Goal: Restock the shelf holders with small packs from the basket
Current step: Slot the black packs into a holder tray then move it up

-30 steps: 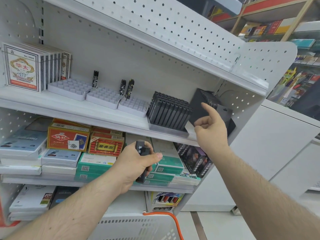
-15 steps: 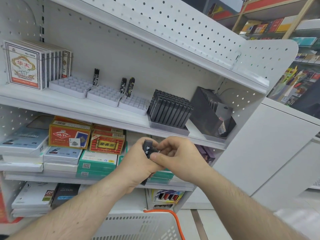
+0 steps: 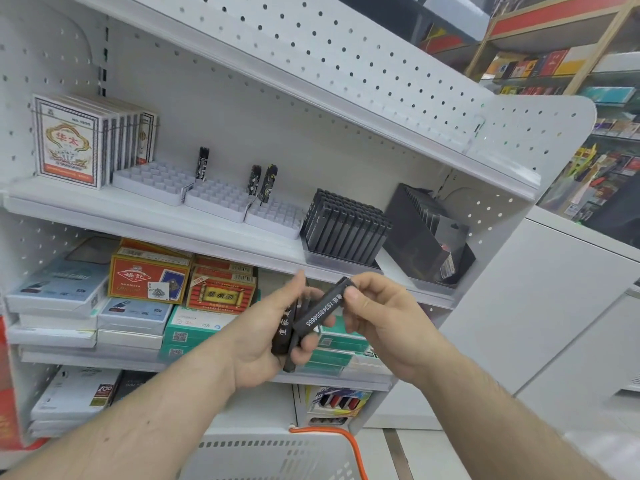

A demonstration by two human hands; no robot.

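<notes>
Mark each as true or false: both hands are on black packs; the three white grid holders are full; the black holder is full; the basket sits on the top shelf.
1. Both hands hold black packs: true. The right hand pinches one black pack; the left hand grips the others.
2. The white grid holders are full: false, only three packs stand in them.
3. The black holder looks full: true.
4. The basket sits on the top shelf: false, it is below the hands.

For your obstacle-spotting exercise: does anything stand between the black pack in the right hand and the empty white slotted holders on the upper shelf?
Nothing visible does. The right hand pinches the black pack below the shelf edge; the white holders lie open above.
</notes>
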